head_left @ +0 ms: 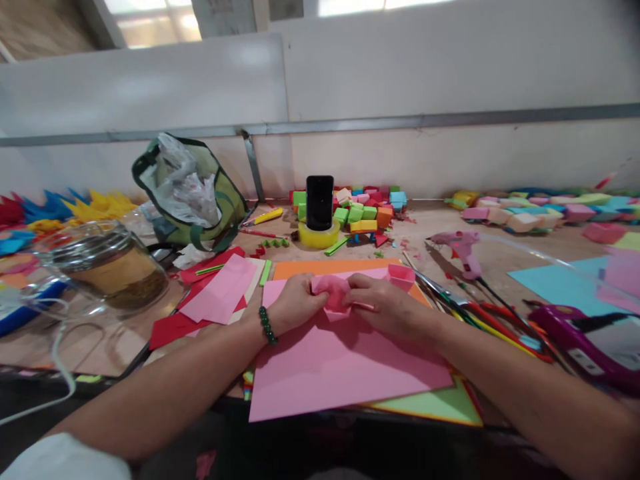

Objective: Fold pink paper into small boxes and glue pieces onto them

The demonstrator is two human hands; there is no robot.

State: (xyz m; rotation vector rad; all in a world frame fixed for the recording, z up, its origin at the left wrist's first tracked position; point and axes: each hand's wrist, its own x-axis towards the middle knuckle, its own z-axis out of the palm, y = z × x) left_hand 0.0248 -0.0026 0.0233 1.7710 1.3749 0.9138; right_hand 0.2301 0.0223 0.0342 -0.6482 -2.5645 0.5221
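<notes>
The small folded pink paper piece (334, 293) sits between your two hands, a crumpled-looking, matte wad of creased layers with soft rounded folds. It is held just above the near part of a large pink sheet (340, 367) that lies flat and smooth in front of you. Your left hand (295, 305) pinches its left side with the fingers curled in, and your right hand (385, 305) grips its right side, so both hands are closed on the same piece and almost touch each other. A string of dark green round beads (267, 325) circles your left wrist. Under the large pink sheet lie an orange sheet (320, 268) at the far edge and a pale green sheet (435, 405) at the near right corner. Just beyond your right hand stands a small open pink paper box (401, 275) with sharp square edges. Farther back, a black phone (320, 202) stands upright in a roll of yellow tape (319, 237), with a heap of coloured paper cubes (365, 210) beside it. To the right on the wooden table (500, 260) lies a pink glue gun (463, 250); to the left stands a clear glass jar (107, 267).
</notes>
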